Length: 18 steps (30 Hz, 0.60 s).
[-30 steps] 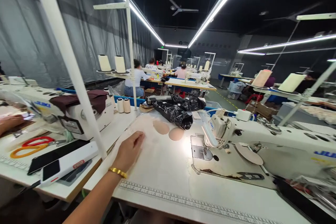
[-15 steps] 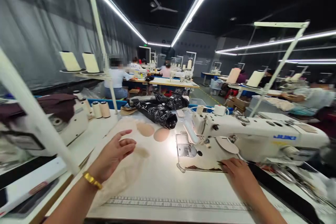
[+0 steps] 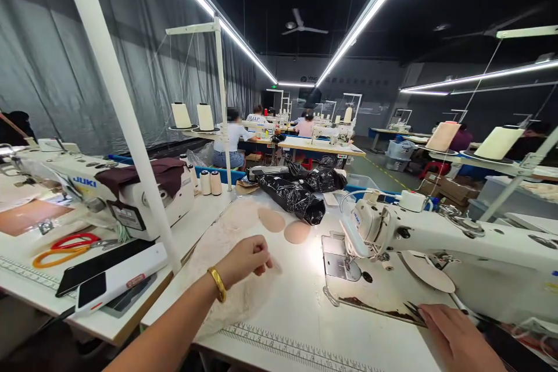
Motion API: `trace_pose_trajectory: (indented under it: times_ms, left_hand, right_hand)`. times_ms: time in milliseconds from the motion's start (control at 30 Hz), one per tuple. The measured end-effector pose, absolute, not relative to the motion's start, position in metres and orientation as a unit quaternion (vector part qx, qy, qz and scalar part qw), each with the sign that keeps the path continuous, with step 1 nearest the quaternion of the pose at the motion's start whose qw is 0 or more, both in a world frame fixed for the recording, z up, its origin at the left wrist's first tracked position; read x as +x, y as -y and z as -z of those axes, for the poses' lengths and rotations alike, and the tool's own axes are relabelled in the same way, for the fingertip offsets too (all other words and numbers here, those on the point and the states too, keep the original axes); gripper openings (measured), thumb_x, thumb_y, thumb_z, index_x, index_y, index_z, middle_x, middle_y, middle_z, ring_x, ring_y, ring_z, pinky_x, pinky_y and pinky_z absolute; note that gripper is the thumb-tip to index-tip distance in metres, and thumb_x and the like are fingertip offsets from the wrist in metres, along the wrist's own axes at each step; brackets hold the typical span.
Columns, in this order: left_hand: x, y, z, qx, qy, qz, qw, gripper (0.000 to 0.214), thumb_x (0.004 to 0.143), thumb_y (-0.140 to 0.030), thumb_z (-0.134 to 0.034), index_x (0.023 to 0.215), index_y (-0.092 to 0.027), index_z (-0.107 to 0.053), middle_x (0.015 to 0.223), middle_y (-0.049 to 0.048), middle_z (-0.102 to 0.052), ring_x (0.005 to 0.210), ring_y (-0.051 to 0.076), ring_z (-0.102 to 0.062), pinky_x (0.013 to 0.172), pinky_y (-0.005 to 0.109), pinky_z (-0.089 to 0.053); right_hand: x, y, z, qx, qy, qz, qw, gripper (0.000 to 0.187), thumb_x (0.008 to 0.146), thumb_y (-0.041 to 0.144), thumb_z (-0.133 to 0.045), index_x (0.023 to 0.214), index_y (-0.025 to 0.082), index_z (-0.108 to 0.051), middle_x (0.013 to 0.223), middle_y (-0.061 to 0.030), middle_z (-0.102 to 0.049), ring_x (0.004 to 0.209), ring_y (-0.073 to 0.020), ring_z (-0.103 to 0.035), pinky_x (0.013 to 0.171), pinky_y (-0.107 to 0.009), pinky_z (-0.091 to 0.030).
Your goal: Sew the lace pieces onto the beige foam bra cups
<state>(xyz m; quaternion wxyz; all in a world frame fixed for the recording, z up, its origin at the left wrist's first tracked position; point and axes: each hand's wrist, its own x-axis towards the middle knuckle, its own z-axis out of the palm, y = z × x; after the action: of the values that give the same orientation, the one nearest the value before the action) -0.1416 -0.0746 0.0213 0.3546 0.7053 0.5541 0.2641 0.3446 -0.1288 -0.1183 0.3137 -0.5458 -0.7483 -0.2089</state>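
Lightly, left hand (image 3: 246, 258) on fabric (image 3: 226, 229) edge

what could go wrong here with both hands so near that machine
The right hand lies close by the snips on the machine bed: a blind reach might nick a finger. The left hand pinches thin fabric that reaches the table front edge; a tug could snag it or drag it off. The two pads beside it lie loose and might get swept along.
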Motion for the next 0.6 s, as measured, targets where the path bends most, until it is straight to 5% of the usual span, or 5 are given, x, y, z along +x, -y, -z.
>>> trace_pose_trajectory:
  times_ms: [133, 233, 367, 500, 600]
  left_hand:
    - [-0.139, 0.078, -0.020, 0.705, -0.536, -0.273, 0.375, 0.022, 0.064, -0.027, -0.075, 0.073, -0.022, -0.055, 0.073, -0.0011, -0.061, 0.069, 0.020, -0.051, 0.063, 0.030, -0.034]
    - [-0.130, 0.084, -0.011, 0.687, -0.522, -0.304, 0.404, 0.023, 0.054, -0.017, -0.074, 0.066, -0.021, -0.056, 0.066, -0.0032, -0.055, 0.067, 0.017, -0.045, 0.063, 0.029, -0.031]
    - [-0.137, 0.068, -0.030, 0.615, -0.492, -0.364, 0.497, 0.027, 0.064, -0.031, -0.074, 0.086, -0.020, -0.062, 0.066, -0.0033, -0.059, 0.058, 0.016, -0.052, 0.056, 0.026, -0.038]
    - [-0.164, 0.049, -0.078, 0.547, -0.451, -0.461, 0.533, 0.052, 0.075, -0.040, -0.076, 0.121, -0.023, -0.060, 0.097, 0.0061, -0.075, 0.074, 0.018, -0.069, 0.062, 0.027, -0.051]
    - [-0.165, 0.053, -0.095, 0.515, -0.408, -0.533, 0.533, 0.052, 0.074, -0.040, -0.081, 0.121, -0.022, -0.067, 0.103, 0.0089, -0.077, 0.079, 0.021, -0.072, 0.065, 0.028, -0.054]
  right_hand:
    - [0.341, 0.129, 0.110, -0.497, 0.792, 0.198, 0.294, 0.042, 0.108, 0.049, -0.041, 0.097, 0.024, -0.072, 0.089, -0.0078, -0.076, 0.079, -0.0235, -0.072, 0.068, -0.032, -0.058]
    - [0.330, 0.132, 0.101, -0.497, 0.792, 0.180, 0.306, 0.039, 0.108, 0.046, -0.042, 0.097, 0.024, -0.072, 0.090, -0.0078, -0.076, 0.079, -0.0230, -0.072, 0.068, -0.032, -0.060]
    - [0.302, 0.144, 0.089, -0.506, 0.767, 0.140, 0.370, 0.041, 0.107, 0.051, -0.041, 0.095, 0.025, -0.071, 0.088, -0.0080, -0.076, 0.078, -0.0239, -0.073, 0.069, -0.033, -0.061]
    - [0.267, 0.156, 0.082, -0.548, 0.741, -0.022, 0.387, 0.038, 0.106, 0.053, -0.040, 0.098, 0.027, -0.068, 0.081, -0.0051, -0.076, 0.067, -0.0222, -0.073, 0.062, -0.029, -0.061]
    - [0.231, 0.162, 0.070, -0.553, 0.719, -0.143, 0.395, 0.037, 0.108, 0.049, -0.035, 0.096, 0.028, -0.062, 0.065, 0.0010, -0.067, 0.054, -0.0183, -0.067, 0.054, -0.025, -0.056]
